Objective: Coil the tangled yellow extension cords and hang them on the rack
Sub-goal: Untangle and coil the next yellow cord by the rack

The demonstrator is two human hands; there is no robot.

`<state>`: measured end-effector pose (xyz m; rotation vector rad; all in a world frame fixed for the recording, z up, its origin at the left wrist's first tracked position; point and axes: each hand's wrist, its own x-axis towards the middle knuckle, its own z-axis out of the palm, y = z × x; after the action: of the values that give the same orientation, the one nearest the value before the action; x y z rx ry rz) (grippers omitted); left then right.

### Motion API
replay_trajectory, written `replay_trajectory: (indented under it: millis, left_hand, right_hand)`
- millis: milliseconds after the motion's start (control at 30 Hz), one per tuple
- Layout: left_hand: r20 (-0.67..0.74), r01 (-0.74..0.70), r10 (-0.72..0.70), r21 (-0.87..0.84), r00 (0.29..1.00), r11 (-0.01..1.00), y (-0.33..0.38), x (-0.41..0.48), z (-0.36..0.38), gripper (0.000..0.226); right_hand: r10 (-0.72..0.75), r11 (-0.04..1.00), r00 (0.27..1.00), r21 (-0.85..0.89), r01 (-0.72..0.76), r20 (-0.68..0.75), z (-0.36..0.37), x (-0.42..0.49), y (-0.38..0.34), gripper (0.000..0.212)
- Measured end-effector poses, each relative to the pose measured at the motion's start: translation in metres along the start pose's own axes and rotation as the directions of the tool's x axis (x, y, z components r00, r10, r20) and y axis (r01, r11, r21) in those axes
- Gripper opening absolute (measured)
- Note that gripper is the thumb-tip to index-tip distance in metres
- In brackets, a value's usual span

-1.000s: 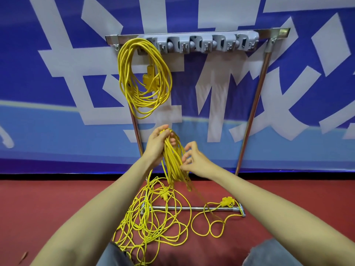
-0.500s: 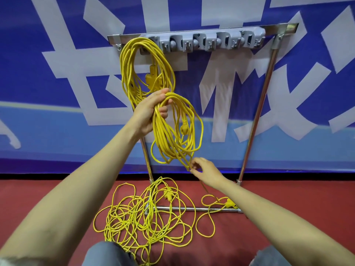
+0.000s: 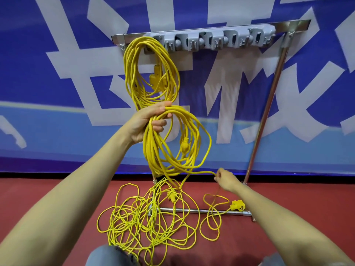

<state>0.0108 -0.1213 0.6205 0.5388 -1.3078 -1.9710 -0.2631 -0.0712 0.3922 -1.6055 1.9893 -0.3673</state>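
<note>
Yellow cord coil (image 3: 151,148), limp and light, probably slippery; left hand (image 3: 148,121) grips bunched top loops, best hold there; right hand (image 3: 226,179) pinches trailing strand (image 3: 199,172), low right.

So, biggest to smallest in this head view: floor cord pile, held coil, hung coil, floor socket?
1. floor cord pile
2. held coil and hung coil: alike; held one's nearer, so unsure
3. floor socket

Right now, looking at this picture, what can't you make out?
All head view.
The peg carrying the hung coil: covered by its loops.
Left post of the rack: mostly behind held coil and left hand.
How many cords form the floor tangle: strands overlap; a knee covers its near edge.
The right hand's fingertips pinching the strand: turned away.
</note>
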Motion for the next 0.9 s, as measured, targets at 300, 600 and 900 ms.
replay_trajectory:
  millis: [300, 600, 900]
  left_hand:
    - [-0.216, -0.009, 0.065, 0.254, 0.974, 0.967, -0.022, -0.003, -0.003, 0.016]
    - [-0.364, -0.104, 0.262, 0.400, 0.894, 0.911, -0.086, -0.002, 0.005, 0.028]
    - [-0.329, -0.081, 0.162, 0.245, 0.930, 0.966, -0.112, -0.008, 0.015, 0.024]
  right_hand:
    - [0.157, 0.773, 0.984, 0.609, -0.178, 0.088, -0.048, -0.008, -0.035, 0.025]
    - [0.062, 0.034, 0.971, 0.972, -0.232, 0.230, -0.100, -0.021, -0.128, 0.016]
    - [0.099, -0.333, 0.952, 0.911, -0.242, 0.289, -0.111, -0.020, -0.145, 0.036]
